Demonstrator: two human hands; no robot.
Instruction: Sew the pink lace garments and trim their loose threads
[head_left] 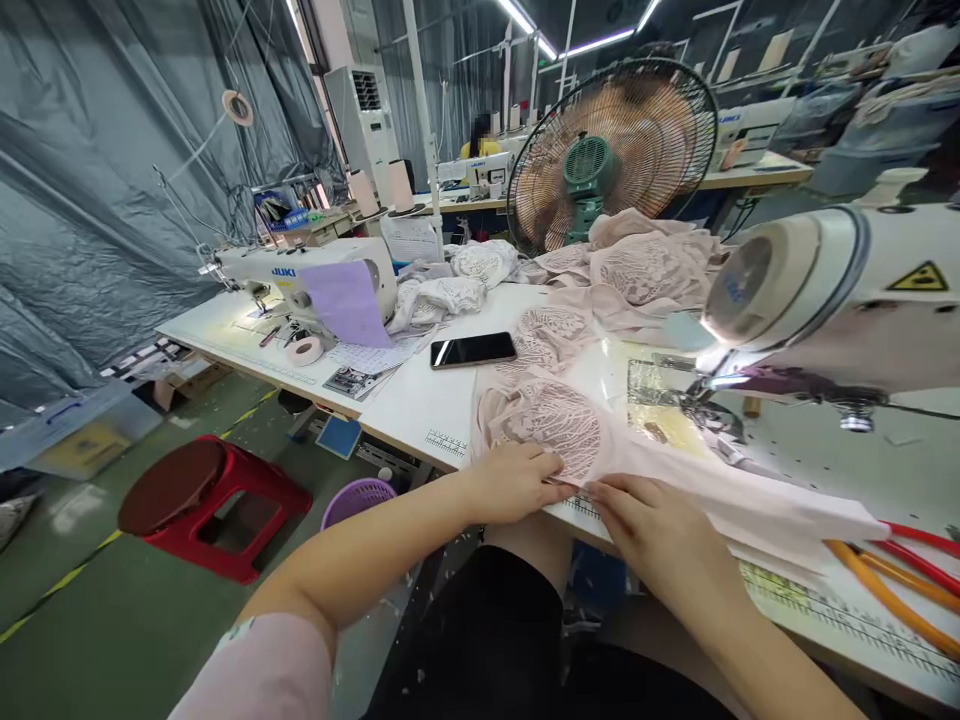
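Note:
A pale pink lace bra (566,425) lies at the front edge of the white sewing table, its lace cup facing up and a smooth band stretching off to the right. My left hand (517,482) is closed on the cup's lower edge, thumb and fingers together. Close beside it, my right hand (649,515) pinches the same edge where cup and band meet. Behind the hands, more lace pieces (555,325) run back into a heap (652,265). To the right stands the lit sewing machine (825,300), its needle area apart from both hands.
A phone (472,350) lies on the table left of the lace. Red-handled (922,545) and orange-handled tools (892,595) lie at the right. A large fan (611,150) stands behind; another sewing machine (307,285), a red stool (217,505) and a purple basket (358,498) are left.

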